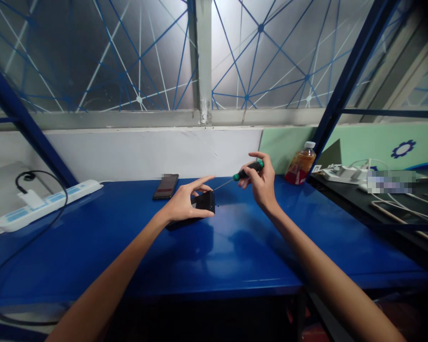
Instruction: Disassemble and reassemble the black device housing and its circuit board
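My left hand (183, 203) is closed around a black box-like device (206, 202) resting on the blue table, thumb on the near side and fingers on the far side. Part of the device is hidden under my palm. In my right hand (262, 183) is a screwdriver (251, 169) with a green and black handle, gripped between thumb and fingers. Its thin metal shaft slants down to the left, and the tip is at the upper right edge of the device. Whether the tip sits in a screw is too small to tell.
A smartphone (166, 186) lies behind my left hand. On the left, a white power strip (50, 204) holds a plug with a black cable (32, 247). A drink bottle (301, 163) stands at the back right, beside a black surface with white cables (395, 207). Blue frame posts rise at both sides.
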The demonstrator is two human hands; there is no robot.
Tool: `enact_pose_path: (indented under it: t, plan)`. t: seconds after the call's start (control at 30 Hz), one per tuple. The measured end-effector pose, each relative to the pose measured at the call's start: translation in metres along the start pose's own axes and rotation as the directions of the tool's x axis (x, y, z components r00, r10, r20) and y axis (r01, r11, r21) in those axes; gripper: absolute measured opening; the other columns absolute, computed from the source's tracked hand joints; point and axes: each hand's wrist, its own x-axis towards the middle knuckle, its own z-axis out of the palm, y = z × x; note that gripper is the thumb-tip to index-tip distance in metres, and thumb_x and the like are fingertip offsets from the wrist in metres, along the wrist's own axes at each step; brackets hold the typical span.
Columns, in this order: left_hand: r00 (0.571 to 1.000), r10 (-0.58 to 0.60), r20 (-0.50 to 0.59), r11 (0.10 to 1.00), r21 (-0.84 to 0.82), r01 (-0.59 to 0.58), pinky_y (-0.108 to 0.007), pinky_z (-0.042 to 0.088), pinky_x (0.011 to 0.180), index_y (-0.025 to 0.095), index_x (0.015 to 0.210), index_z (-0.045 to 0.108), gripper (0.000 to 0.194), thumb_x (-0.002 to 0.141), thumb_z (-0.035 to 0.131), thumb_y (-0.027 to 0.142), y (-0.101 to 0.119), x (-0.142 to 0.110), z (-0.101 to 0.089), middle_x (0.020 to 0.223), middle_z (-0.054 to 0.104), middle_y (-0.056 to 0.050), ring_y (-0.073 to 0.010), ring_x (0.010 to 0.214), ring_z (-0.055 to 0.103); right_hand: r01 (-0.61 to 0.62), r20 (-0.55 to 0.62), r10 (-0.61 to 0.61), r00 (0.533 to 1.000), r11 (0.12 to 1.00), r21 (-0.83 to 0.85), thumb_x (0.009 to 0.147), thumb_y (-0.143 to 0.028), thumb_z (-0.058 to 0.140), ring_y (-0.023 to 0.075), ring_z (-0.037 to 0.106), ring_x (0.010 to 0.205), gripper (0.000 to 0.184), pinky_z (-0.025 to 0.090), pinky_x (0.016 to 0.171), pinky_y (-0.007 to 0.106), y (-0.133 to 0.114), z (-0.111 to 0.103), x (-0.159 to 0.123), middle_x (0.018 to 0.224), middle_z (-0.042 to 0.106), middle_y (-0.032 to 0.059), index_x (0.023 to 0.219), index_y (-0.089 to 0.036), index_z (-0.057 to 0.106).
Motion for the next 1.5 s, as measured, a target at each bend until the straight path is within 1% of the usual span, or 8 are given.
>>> enact_pose_path:
  t: [0.27, 0.37, 0.53, 0.73, 0.83, 1.1, 1.27, 1.5]
  plan:
    - [1.0, -0.006, 0.01, 1.0, 0.0, 0.006, -0.046, 0.043, 0.097, 0.027, 0.144, 0.038, 0.091, 0.065, 0.081, 0.036, 0.001, 0.0, 0.0, 0.12, 0.064, -0.008, -0.0271, 0.112, 0.058, 0.017, -0.091, -0.034, 0.995, 0.983, -0.183, 0.081, -0.041, 0.067, 0.0107, 0.054, 0.035, 0.03, 0.042, 0.038, 0.021, -0.004, 0.001, -0.002, 0.051, 0.053, -0.008, 0.098, -0.02, 0.053]
    - [1.0, -0.006, 0.012, 1.0, 0.0, 0.006, -0.045, 0.043, 0.096, 0.027, 0.144, 0.038, 0.09, 0.065, 0.081, 0.036, 0.0, -0.001, 0.0, 0.119, 0.064, -0.008, -0.0265, 0.111, 0.059, -0.013, -0.041, 0.008, 0.999, 0.994, -0.113, 0.084, -0.04, 0.061, 0.0117, 0.055, 0.035, 0.03, 0.044, 0.039, 0.022, 0.001, -0.001, 0.0, 0.049, 0.053, -0.0085, 0.103, -0.02, 0.05]
    - [1.0, -0.006, 0.008, 1.0, 0.007, 0.006, -0.045, 0.043, 0.096, 0.028, 0.143, 0.039, 0.091, 0.063, 0.081, 0.036, -0.002, -0.001, 0.001, 0.118, 0.065, -0.008, -0.0269, 0.11, 0.059, -0.018, 0.027, 0.017, 0.999, 0.999, 0.041, 0.082, -0.031, 0.059, 0.0111, 0.056, 0.037, 0.032, 0.047, 0.04, 0.023, 0.004, -0.001, 0.001, 0.06, 0.059, -0.0072, 0.108, -0.022, 0.043]
    - [1.0, -0.014, 0.016, 1.0, 0.0, 0.014, -0.046, 0.043, 0.095, 0.029, 0.142, 0.04, 0.09, 0.063, 0.081, 0.035, 0.001, -0.001, 0.001, 0.117, 0.066, -0.008, -0.0272, 0.108, 0.06, 0.028, -0.065, -0.039, 0.997, 0.984, -0.175, 0.08, -0.041, 0.066, 0.0106, 0.055, 0.037, 0.031, 0.043, 0.038, 0.022, -0.001, 0.001, -0.002, 0.055, 0.054, -0.0073, 0.098, -0.021, 0.05]
    - [1.0, -0.021, 0.013, 1.0, -0.009, 0.021, -0.046, 0.043, 0.096, 0.029, 0.142, 0.04, 0.09, 0.062, 0.081, 0.034, 0.001, -0.001, 0.001, 0.117, 0.065, -0.008, -0.0276, 0.11, 0.059, 0.041, -0.068, -0.06, 0.996, 0.969, -0.245, 0.081, -0.043, 0.066, 0.0101, 0.055, 0.038, 0.03, 0.043, 0.04, 0.021, -0.002, 0.0, -0.003, 0.055, 0.055, -0.0067, 0.095, -0.021, 0.052]
    - [1.0, -0.024, 0.014, 0.999, -0.022, 0.024, -0.045, 0.043, 0.096, 0.028, 0.142, 0.04, 0.091, 0.061, 0.082, 0.036, -0.002, -0.001, 0.002, 0.118, 0.065, -0.007, -0.0272, 0.111, 0.059, 0.004, -0.008, -0.005, 1.0, 0.993, -0.116, 0.083, -0.031, 0.059, 0.0109, 0.058, 0.043, 0.028, 0.045, 0.042, 0.022, 0.005, -0.001, 0.001, 0.067, 0.062, -0.0038, 0.106, -0.021, 0.049]
    - [0.999, -0.028, 0.018, 0.999, -0.019, 0.029, -0.047, 0.043, 0.096, 0.028, 0.142, 0.04, 0.091, 0.061, 0.082, 0.037, -0.001, -0.001, 0.002, 0.118, 0.065, -0.009, -0.0281, 0.11, 0.059, 0.018, -0.037, -0.025, 0.999, 0.982, -0.19, 0.082, -0.036, 0.064, 0.0116, 0.059, 0.043, 0.031, 0.047, 0.045, 0.022, 0.003, -0.001, 0.002, 0.062, 0.059, -0.0057, 0.106, -0.021, 0.051]
    - [1.0, -0.017, 0.01, 1.0, -0.013, 0.017, -0.046, 0.043, 0.096, 0.028, 0.142, 0.04, 0.09, 0.063, 0.082, 0.037, -0.001, -0.001, 0.0, 0.118, 0.065, -0.008, -0.0274, 0.11, 0.059, 0.02, -0.084, -0.049, 0.995, 0.949, -0.316, 0.08, -0.044, 0.067, 0.0084, 0.048, 0.035, 0.031, 0.039, 0.04, 0.02, -0.005, -0.002, 0.0, 0.05, 0.052, -0.0076, 0.095, -0.019, 0.056]
